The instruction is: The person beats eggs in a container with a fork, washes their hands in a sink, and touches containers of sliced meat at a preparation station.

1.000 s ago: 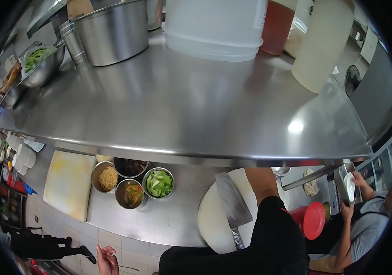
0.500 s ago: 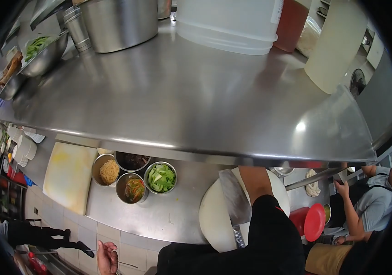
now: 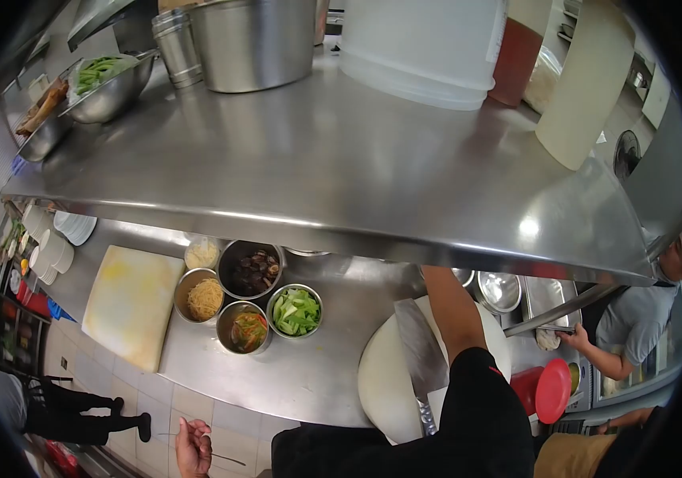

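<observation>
My left hand (image 3: 194, 448) is raised at the bottom left with its fingers curled. A thin dark wire-like thing (image 3: 228, 459) runs through it; its exact kind I cannot make out. My right forearm (image 3: 454, 311) reaches across the round white cutting board (image 3: 379, 374) and passes beneath the steel shelf, which hides the hand. Beside that arm, a cleaver (image 3: 421, 346) with a broad blade lies on the board. Left of the board stand metal pots: chopped green vegetables (image 3: 295, 311), sliced vegetables in liquid (image 3: 248, 331), yellowish shreds (image 3: 205, 299) and dark pieces (image 3: 257, 272).
The steel shelf (image 3: 317, 167) spans the view above the counter, carrying a large pot (image 3: 257, 48) and plastic containers (image 3: 417, 52). A rectangular white board (image 3: 130, 307) lies at left. Red bowls (image 3: 554, 390) sit at right. A co-worker's hand (image 3: 576, 338) touches a metal tray (image 3: 548, 299).
The view has shifted, showing more of the counter beneath the shelf. My right arm still reaches under it. At right, the co-worker's hand is now at the metal tray.
</observation>
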The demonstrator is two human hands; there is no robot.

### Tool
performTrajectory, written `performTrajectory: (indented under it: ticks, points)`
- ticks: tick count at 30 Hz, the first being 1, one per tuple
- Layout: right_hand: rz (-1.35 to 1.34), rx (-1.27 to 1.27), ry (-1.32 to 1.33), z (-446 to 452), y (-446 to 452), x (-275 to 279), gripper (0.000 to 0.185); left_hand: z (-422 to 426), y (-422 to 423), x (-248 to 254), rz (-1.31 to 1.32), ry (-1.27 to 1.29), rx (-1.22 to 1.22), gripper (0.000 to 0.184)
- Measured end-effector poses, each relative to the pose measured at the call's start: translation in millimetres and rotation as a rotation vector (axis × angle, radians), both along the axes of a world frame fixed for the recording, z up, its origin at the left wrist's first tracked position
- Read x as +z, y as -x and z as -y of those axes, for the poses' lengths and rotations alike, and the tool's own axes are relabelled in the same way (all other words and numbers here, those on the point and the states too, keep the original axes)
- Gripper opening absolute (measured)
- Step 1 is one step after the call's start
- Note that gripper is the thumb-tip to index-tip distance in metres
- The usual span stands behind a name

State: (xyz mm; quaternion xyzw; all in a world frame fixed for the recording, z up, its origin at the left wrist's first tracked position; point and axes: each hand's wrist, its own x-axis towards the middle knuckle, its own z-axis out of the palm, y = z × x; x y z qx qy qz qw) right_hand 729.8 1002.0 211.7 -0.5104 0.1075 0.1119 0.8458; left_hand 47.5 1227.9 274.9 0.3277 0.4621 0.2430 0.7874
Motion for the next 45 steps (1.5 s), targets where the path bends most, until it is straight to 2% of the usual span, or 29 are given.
performTrajectory:
  ticks: [6, 10, 13, 16, 17, 18, 20, 21, 23, 24, 25, 27, 28, 36, 42, 44, 45]
  points:
    - [-0.006, -0.022, 0.0, -11, 0, -5, 0.013, 0, 3, 12, -0.026, 0.002, -0.016, 0.048]
    - [-0.001, -0.015, 0.023, -24, -4, -5, 0.015, -9, 16, 2, -0.008, -0.019, 0.042, 0.048]
    - [0.007, -0.001, 0.098, -27, -3, 0, 0.016, -10, 22, 4, -0.003, -0.057, 0.035, 0.047]
    - [0.033, 0.068, 0.287, -37, 31, 4, 0.017, -19, 40, -11, 0.117, -0.029, 0.055, 0.047]
    - [0.011, 0.227, 0.39, -48, 51, 19, 0.025, -25, 43, -17, 0.128, -0.03, 0.063, 0.047]
    - [-0.006, 0.409, 0.358, -59, 62, 15, 0.04, -30, 47, -22, 0.118, 0.008, 0.08, 0.047]
    - [-0.166, 0.549, 0.31, -91, 86, 13, 0.085, -42, 54, -30, 0.117, 0.048, 0.096, 0.047]
    - [-0.157, 0.547, 0.313, -104, 95, 10, 0.085, -50, 56, -32, 0.118, 0.055, 0.083, 0.046]
    - [-0.263, 0.571, 0.286, -135, 106, 9, 0.097, -69, 59, -36, 0.136, 0.055, 0.07, 0.046]
    - [-0.264, 0.547, 0.306, -146, 113, 13, 0.077, -77, 63, -38, 0.152, 0.056, 0.051, 0.045]
    - [-0.257, 0.549, 0.307, -154, 115, 9, 0.077, -84, 67, -39, 0.162, 0.057, 0.032, 0.045]
    - [-0.054, 0.581, 0.128, -168, 111, -10, 0.057, -98, 76, -39, 0.142, 0.059, 0.016, 0.044]
    - [-0.104, 0.534, 0.101, -175, 110, -11, 0.043, -104, 81, -38, 0.116, 0.065, -0.004, 0.044]
    - [-0.15, 0.488, 0.085, -220, 120, -5, 0.04, -152, 101, -24, 0.004, 0.015, -0.011, 0.043]
    - [-0.148, 0.428, 0.083, -194, 121, 2, 0.042, -139, 95, -25, 0.032, 0.018, 0.048, 0.044]
    - [-0.168, 0.449, 0.085, -187, 119, 4, 0.046, -130, 94, -33, 0.055, 0.039, 0.05, 0.044]
    - [-0.087, 0.439, 0.069, -183, 120, 1, 0.053, -129, 91, -36, 0.056, 0.033, 0.07, 0.044]
